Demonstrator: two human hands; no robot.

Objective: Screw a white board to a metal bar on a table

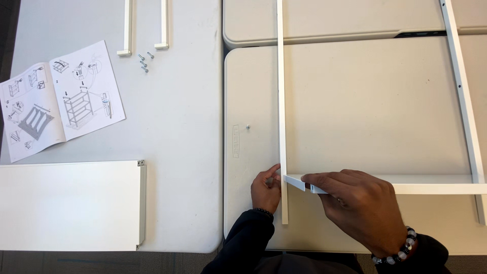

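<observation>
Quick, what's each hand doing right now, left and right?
Left hand: fingers closed against the long white upright rail, at its joint.
Right hand: gripping the end of the white crossbar at that rail.

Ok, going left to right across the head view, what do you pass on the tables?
Open instruction booklet → two short white rails with loose screws → lone screw → left hand → long white upright → right hand on the crossbar → second upright.

An office or plain workroom: pale folding desks pushed together over grey carpet, with flat-pack shelf parts and an assembly leaflet spread out.
</observation>
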